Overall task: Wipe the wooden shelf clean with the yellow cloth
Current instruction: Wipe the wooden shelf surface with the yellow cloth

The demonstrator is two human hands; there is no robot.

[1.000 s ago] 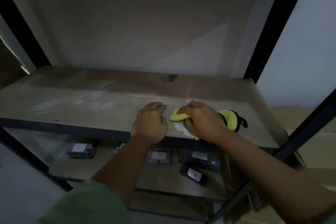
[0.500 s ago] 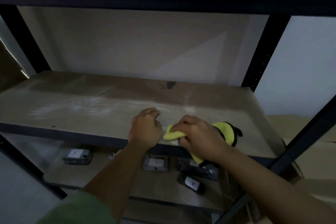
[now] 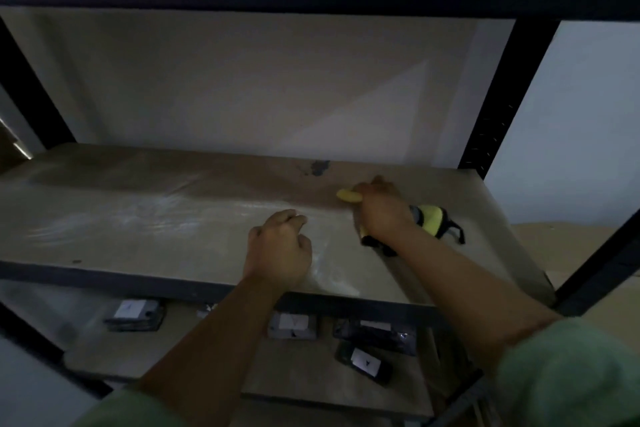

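Dim light falls on a metal-framed shelving unit seen from above, with green sleeves [image 3: 571, 371] at the bottom edge and two bare forearms reaching forward. Below the hands, a lower shelf [image 3: 156, 360] holds several dark packets with white labels [image 3: 363, 361], lying flat and apart from one another.

Just beyond the dark front rail sits the wooden shelf [image 3: 138, 229], a pale board marked with whitish smears. The left hand [image 3: 280, 250] rests on it near the front edge, fingers curled under into a loose fist, holding nothing.

Farther in and to the right of that hand, the right hand [image 3: 381, 210] is clenched around the yellow cloth [image 3: 349, 196], pressing it onto the board. A yellow fold pokes out past the knuckles on the left; more yellow with a dark trim and a dark loop [image 3: 434, 220] trails out behind the wrist on the right.

Just beyond the right hand, near the back edge of the board, lies a dark stain [image 3: 320, 167]. Behind it stands a plain pale wall [image 3: 242, 87], with a black upright post [image 3: 495, 107] at the right.

The cloth looks soft, light and floppy, so it likely bunches easily. Gripping it wadded in the palm, as here, should keep it flat under pressure; the loose trailing end may drag or snag.
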